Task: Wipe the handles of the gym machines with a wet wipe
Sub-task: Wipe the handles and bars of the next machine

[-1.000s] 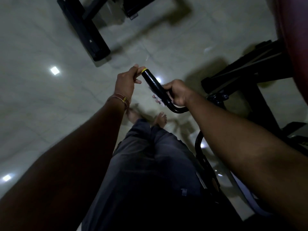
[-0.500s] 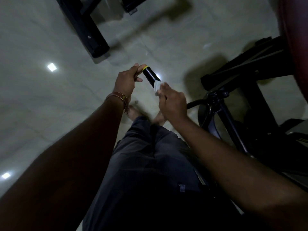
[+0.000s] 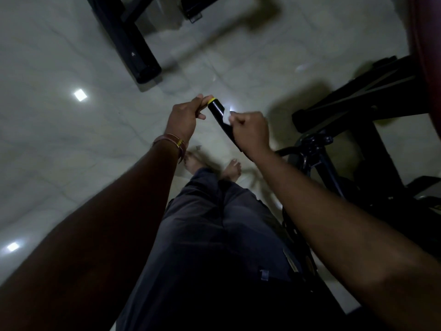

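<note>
Head view, dim and looking steeply down. Black tubular machine handle with a yellow ring at its tip [image 3: 216, 108] held up in the middle of the scene, slanting from far-left tip down toward near-right. Left hand [image 3: 183, 118] pinching the yellow-ringed end between thumb and fingertips, steadying it. Right hand [image 3: 250, 132] curled round the shaft just below, with a small white wet wipe [image 3: 226, 115] bunched under the fingers and only a pale corner showing at the upper edge of the fist. Wipe touching the black grip, close to the tip.

Pale glossy tiled floor [image 3: 59, 151] below, with bright ceiling-light reflections at left. Black steel frame foot of another machine [image 3: 133, 51] at far left; black frame and pivot of this machine [image 3: 317, 149] to the right; dark red padded edge [image 3: 429, 68] at the far right. Bare feet [image 3: 232, 168] and dark grey trousers [image 3: 214, 235] directly beneath the handle.

Risks, as judgement: so little wipe exposed, so likely bare fingers rubbing part of the grip instead of cloth. Light pinch at the very tip, so possible slip and swing of the handle toward the legs or toes. Yellow ring likely skipped, being covered by the left fingertips. Poor light, so missed patches hard to notice.
</note>
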`<state>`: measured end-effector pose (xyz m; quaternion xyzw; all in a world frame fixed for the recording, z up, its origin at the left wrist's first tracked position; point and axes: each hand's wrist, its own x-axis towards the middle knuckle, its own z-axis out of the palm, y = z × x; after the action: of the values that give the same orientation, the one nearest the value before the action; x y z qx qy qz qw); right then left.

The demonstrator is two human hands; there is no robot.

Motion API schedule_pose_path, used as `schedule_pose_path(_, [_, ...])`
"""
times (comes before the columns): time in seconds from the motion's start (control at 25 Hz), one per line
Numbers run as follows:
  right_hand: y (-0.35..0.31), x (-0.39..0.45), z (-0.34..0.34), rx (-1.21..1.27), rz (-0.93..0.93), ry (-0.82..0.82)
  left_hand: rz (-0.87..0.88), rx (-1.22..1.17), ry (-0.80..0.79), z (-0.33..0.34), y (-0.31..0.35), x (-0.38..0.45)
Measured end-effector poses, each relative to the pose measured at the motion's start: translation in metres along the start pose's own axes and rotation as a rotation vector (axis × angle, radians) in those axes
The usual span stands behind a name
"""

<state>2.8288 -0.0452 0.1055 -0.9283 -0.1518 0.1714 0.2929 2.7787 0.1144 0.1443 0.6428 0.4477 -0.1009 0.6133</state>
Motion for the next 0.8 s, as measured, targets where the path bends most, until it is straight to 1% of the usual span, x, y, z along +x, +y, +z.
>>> schedule_pose_path(0.04, [-0.008, 0.025, -0.003, 0.135, 0.094, -0.126, 0.004, 0.008, 0.008, 0.001, 0.0, -0.002])
schedule_pose_path(0.08, [-0.018, 0.046, -0.009, 0.392, 0.295, -0.28, 0.011, 0.012, 0.008, 0.001, 0.001, -0.004])
schedule_pose_path(0.12, [-0.022, 0.058, -0.013, 0.699, 0.514, -0.46, 0.019, 0.016, 0.002, 0.001, 0.003, -0.006])
schedule_pose_path(0.16, [-0.018, 0.06, -0.017, 0.9, 0.705, -0.639, 0.027, 0.02, -0.005, 0.001, 0.007, -0.009])
schedule_pose_path(0.2, [-0.009, 0.056, -0.02, 0.991, 0.789, -0.802, 0.032, 0.033, -0.009, 0.0, 0.011, -0.01])
schedule_pose_path(0.24, [0.002, 0.048, -0.023, 0.999, 0.817, -0.906, 0.031, 0.047, -0.011, 0.0, 0.014, -0.012])
schedule_pose_path(0.28, [0.013, 0.039, -0.024, 0.993, 0.809, -0.986, 0.027, 0.061, -0.009, 0.0, 0.017, -0.012])
schedule_pose_path(0.32, [0.018, 0.033, -0.026, 1.002, 0.815, -1.009, 0.018, 0.074, -0.001, 0.0, 0.018, -0.013])
schedule_pose_path(0.36, [0.02, 0.031, -0.025, 1.055, 0.849, -0.977, 0.008, 0.085, 0.006, 0.0, 0.018, -0.014])
schedule_pose_path(0.4, [0.017, 0.034, -0.024, 1.122, 0.866, -0.885, 0.003, 0.076, 0.005, 0.0, 0.017, -0.015])
schedule_pose_path(0.44, [0.012, 0.041, -0.02, 1.152, 0.828, -0.749, 0.006, 0.045, -0.01, 0.001, 0.014, -0.014])
schedule_pose_path(0.48, [0.003, 0.047, -0.019, 1.101, 0.711, -0.609, 0.011, 0.014, -0.031, 0.001, 0.011, -0.013])
schedule_pose_path(0.56, [-0.011, 0.044, -0.015, 0.807, 0.364, -0.371, 0.037, -0.021, -0.061, 0.001, 0.006, -0.008])
schedule_pose_path(0.64, [-0.002, 0.017, -0.007, 0.392, 0.044, -0.155, 0.054, -0.093, -0.066, 0.002, -0.006, 0.0])
schedule_pose_path(0.68, [0.009, -0.003, -0.003, 0.233, -0.089, -0.037, 0.024, -0.16, -0.073, 0.004, -0.014, 0.002])
schedule_pose_path(0.76, [0.025, -0.038, 0.005, 0.009, -0.285, 0.155, -0.081, -0.279, -0.083, 0.013, -0.03, -0.002])
schedule_pose_path(0.8, [0.026, -0.043, 0.01, -0.073, -0.34, 0.192, -0.12, -0.316, -0.091, 0.018, -0.038, -0.006])
